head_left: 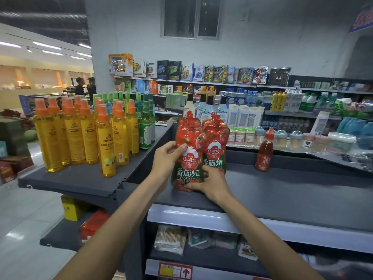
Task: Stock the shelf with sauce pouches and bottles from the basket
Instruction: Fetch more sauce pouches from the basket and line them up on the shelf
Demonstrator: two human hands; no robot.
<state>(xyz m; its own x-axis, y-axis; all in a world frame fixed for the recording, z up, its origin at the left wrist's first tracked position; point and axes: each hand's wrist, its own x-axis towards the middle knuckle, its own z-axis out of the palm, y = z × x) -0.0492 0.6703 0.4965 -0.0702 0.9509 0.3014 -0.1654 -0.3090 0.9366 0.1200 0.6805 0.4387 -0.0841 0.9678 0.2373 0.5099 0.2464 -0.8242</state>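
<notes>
Both hands are on the front tomato sauce pouch, which stands upright on the dark grey top shelf, near its front edge and at the head of a row of matching red pouches lined up behind it. The left hand grips the pouch's upper left edge, thumb pressed across the printed face and fingers curled round the back. The right hand holds the lower right corner close to the base, fingers wrapped against the pouch where it meets the shelf. A second row of pouches stands just beside it on the right, touching or nearly so. Farther right, well apart, a single tomato sauce bottle stands alone on the same shelf. The basket is not in view. To the left, on a neighbouring shelf, are yellow spray bottles with orange caps and some green bottles. This looks like the placing step for one pouch: it seems to be down on its base and is being squared up with its row. The next move likely calls for settling it so that it stands without leaning, label facing forward, then letting go gently so the soft pouch does not tip the ones behind it, before going back to the basket for more stock.
</notes>
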